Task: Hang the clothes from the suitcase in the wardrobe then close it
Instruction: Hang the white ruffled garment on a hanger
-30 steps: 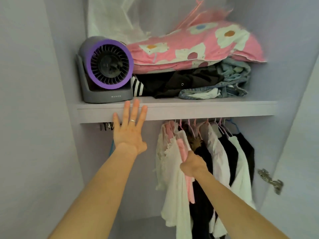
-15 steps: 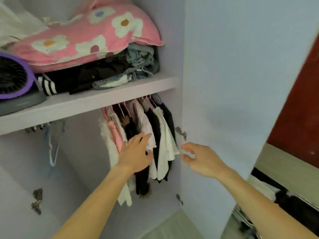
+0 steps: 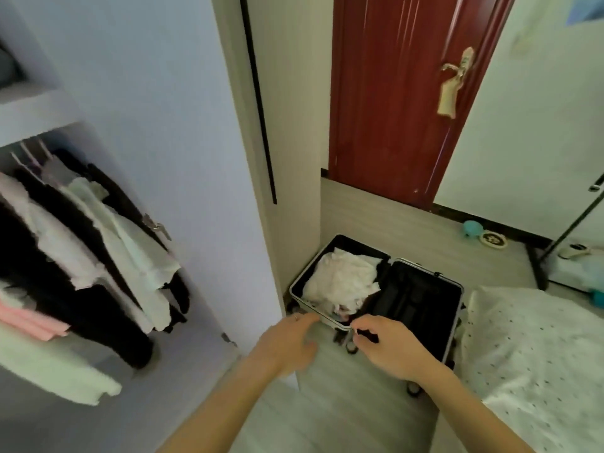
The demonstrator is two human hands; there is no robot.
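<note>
An open black suitcase (image 3: 421, 308) lies on the floor beside the wardrobe. Its left half holds a heap of white clothes (image 3: 343, 281); the right half shows only dark lining. My left hand (image 3: 287, 344) hangs in the air in front of the suitcase's near rim, fingers relaxed and holding nothing, a ring on one finger. My right hand (image 3: 389, 346) hovers close by with fingers loosely curled, also holding nothing. The wardrobe (image 3: 137, 132) stands open at the left, with white, black and pink garments (image 3: 88, 253) hanging from its rail.
The wardrobe's pale door (image 3: 170, 158) stands open between the hanging clothes and the suitcase. A dark red room door (image 3: 402, 93) is behind. A bed with a dotted white cover (image 3: 536, 364) fills the right. A black stand (image 3: 562, 230) and small floor items lie beyond.
My view has swung right and down from the wardrobe's shelf and rail to the suitcase on the floor. Both hands left the hanging clothes and now hover over the suitcase's near edge.
</note>
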